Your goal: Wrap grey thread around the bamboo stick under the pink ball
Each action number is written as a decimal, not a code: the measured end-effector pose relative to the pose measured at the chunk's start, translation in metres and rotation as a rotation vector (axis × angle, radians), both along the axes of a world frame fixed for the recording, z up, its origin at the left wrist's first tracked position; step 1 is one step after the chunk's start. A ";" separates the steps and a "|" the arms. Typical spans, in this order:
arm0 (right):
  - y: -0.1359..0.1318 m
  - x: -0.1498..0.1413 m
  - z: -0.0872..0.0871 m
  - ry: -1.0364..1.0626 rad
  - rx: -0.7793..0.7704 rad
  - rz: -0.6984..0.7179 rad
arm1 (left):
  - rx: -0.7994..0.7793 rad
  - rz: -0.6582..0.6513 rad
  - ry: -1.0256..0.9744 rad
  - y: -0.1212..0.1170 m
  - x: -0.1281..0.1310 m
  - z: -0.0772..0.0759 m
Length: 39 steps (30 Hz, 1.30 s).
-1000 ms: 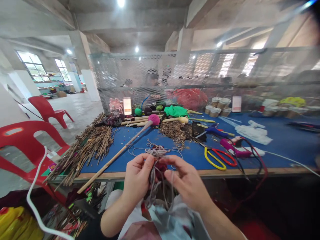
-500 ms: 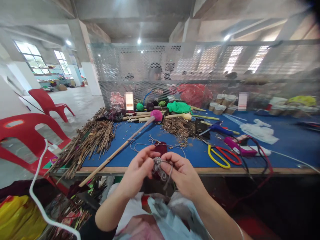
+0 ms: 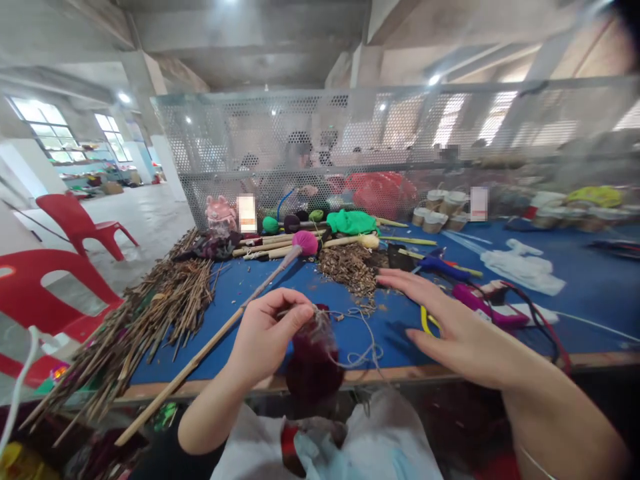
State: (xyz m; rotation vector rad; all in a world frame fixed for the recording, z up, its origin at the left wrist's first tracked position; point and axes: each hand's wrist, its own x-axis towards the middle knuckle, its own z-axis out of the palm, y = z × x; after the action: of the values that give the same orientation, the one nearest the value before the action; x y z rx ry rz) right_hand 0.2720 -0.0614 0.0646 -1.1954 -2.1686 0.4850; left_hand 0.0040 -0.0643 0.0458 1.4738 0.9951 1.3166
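Note:
My left hand (image 3: 270,330) is closed in a pinch on a bunched grey cord (image 3: 320,320), whose loose end trails to the right across the blue tabletop. Below the cord, a dark maroon piece (image 3: 316,370), perhaps fabric, hangs over the table's front edge. My right hand (image 3: 440,327) is open, fingers and thumb apart, and holds nothing. It hovers over the scissors (image 3: 425,320), covering most of them so that only part of the yellow handle shows. A long stick with a pink ball head (image 3: 304,243) lies diagonally to the left of my left hand.
A heap of dry twigs (image 3: 170,303) covers the table's left side. Brown chips (image 3: 353,267) are piled in the middle. A purple tool (image 3: 487,307) with cables and a white glove (image 3: 525,263) lie right. Perforated metal screen (image 3: 215,147) stands behind; red chairs (image 3: 87,227) at left.
My right hand has let go of the cord and moved right, opening over the scissors. My left hand keeps the cord bunch. The view has shifted slightly.

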 end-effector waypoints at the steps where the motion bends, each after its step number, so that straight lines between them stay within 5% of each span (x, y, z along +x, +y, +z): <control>1: 0.007 -0.008 0.009 0.048 -0.018 0.077 | 0.071 -0.006 0.062 0.008 0.002 0.005; 5: 0.042 -0.066 0.028 0.170 -0.098 0.251 | 0.311 0.018 0.212 0.044 0.008 0.021; 9: 0.073 -0.107 0.021 0.363 -0.212 0.221 | 0.291 0.462 -0.026 0.069 0.007 0.016; 11: 0.081 -0.112 0.013 0.501 -0.246 0.181 | 0.261 0.547 -0.070 0.073 0.006 0.008; 17: 0.084 -0.107 -0.006 0.482 -0.190 0.071 | 0.024 0.131 -0.160 0.067 0.011 -0.022; 21: 0.085 -0.104 -0.015 0.403 -0.114 0.115 | -0.100 0.120 -0.307 0.067 0.016 -0.026; 29: 0.089 -0.094 -0.020 0.493 -0.016 0.003 | -0.137 0.054 -0.297 0.080 0.026 -0.004; 34: 0.086 -0.093 -0.018 0.480 -0.060 0.029 | -0.202 -0.043 -0.339 0.086 0.022 -0.021; 39: 0.086 -0.096 -0.021 0.502 -0.174 -0.011 | -0.138 0.069 -0.256 0.079 0.012 -0.029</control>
State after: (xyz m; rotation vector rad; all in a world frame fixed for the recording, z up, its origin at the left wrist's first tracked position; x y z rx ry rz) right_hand 0.1763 0.0249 0.0440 -1.0362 -1.7147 0.8802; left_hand 0.0163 0.0145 0.0172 1.1439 0.9545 1.4163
